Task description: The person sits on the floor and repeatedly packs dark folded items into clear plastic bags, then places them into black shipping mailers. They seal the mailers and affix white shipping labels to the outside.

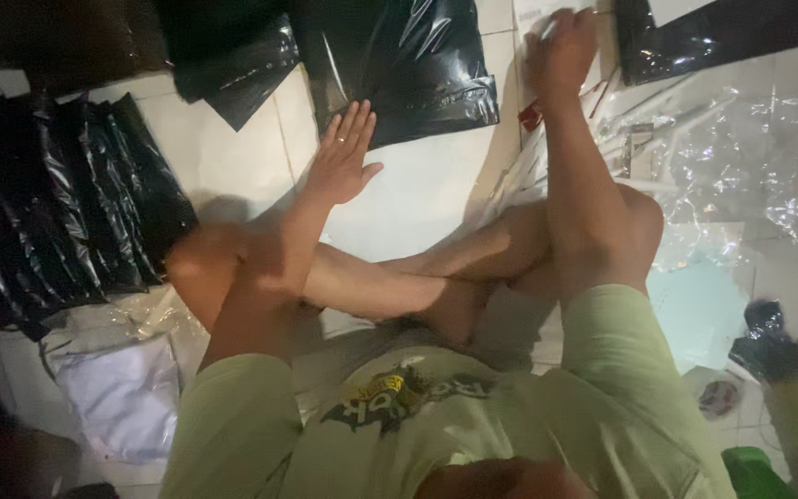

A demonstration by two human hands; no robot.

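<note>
Head view looks down on us sitting cross-legged on a white tiled floor (233, 148). Our left hand (344, 157) lies flat with the fingers spread apart, palm down, its fingertips resting on the lower edge of a black plastic mailer bag (399, 65) that lies on the floor straight ahead. That hand grips nothing. Our right hand (561, 51) reaches farther out, to the upper right, with the fingers curled together over a white sheet of paper (533, 14); we cannot tell whether it pinches the paper or only presses on it.

A stack of black plastic bags (57, 203) fans out at our left, well apart from the hands. Below it lies a folded white garment in a clear wrapper (122, 388), just beside our left knee. More black bags (233, 55) sit at the top, left of the one we touch, and another black bag (722, 32) lies at the top right. Crumpled clear plastic film (731, 166) covers the floor to the right of our right arm.
</note>
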